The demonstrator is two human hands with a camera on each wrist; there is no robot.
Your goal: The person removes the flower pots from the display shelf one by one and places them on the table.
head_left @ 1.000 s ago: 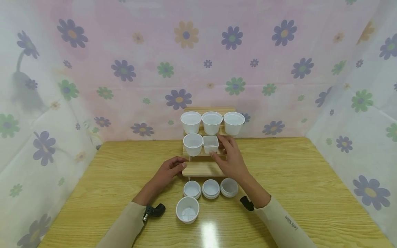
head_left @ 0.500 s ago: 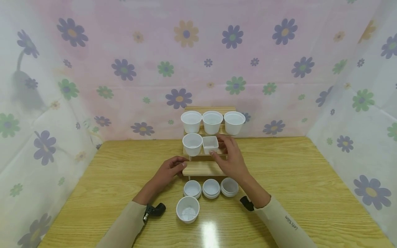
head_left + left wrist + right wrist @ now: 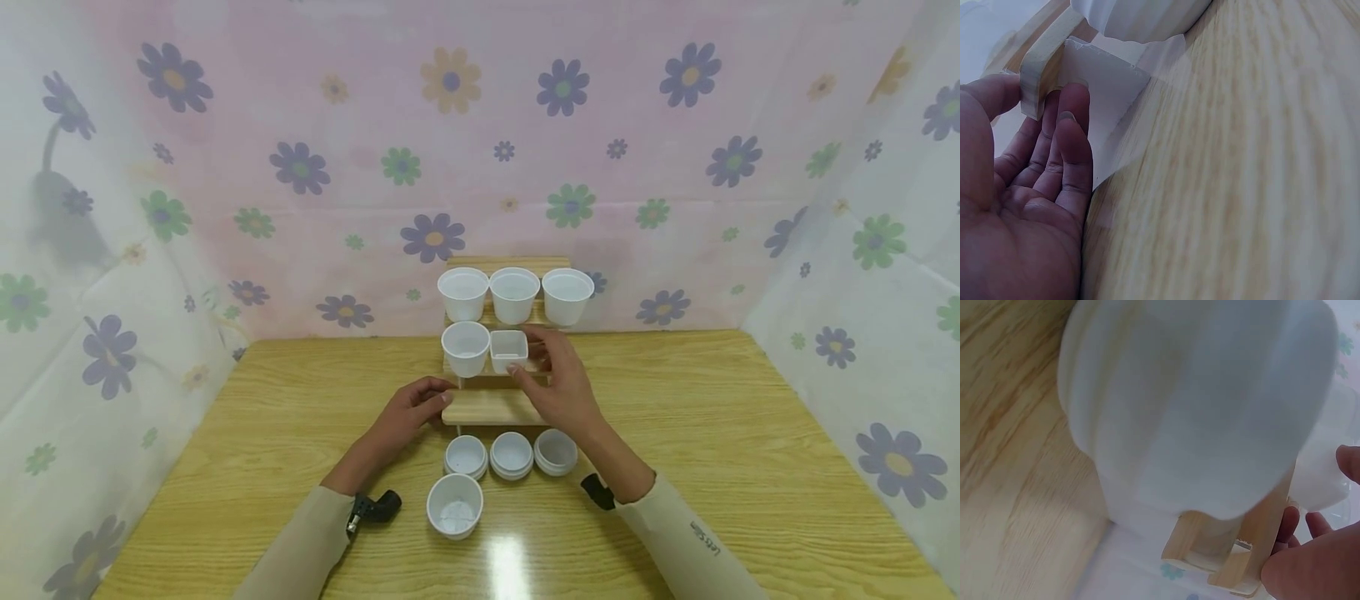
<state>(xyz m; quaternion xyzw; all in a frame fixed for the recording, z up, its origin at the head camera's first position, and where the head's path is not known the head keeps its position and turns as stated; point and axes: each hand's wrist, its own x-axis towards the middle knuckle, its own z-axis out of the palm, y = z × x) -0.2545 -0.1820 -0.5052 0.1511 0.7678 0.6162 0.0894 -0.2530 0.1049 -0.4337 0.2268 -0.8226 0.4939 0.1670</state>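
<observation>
In the head view a tiered wooden stand [image 3: 483,407] is at the middle of the table's back edge. The left hand [image 3: 407,418] holds the left end of its lowest board; in the left wrist view the thumb is at the board end [image 3: 1036,78] and the fingers curl below. A small square white plant pot [image 3: 509,350] sits on the middle step, in the grip of the right hand [image 3: 561,385], its thumb in front and its fingers at the right side. A round white pot [image 3: 466,350] stands left of the square one.
On the upper step stand three round white pots [image 3: 513,296]. Before the stand, three ridged white pots [image 3: 512,456] line up on the table [image 3: 300,400], with a larger white pot [image 3: 454,506] nearer. A flowered cloth [image 3: 480,167] hangs behind and at both sides.
The square pot has shifted very slightly toward the person with the right hand at it. The left hand stays at the board; the other pots stand as before.
</observation>
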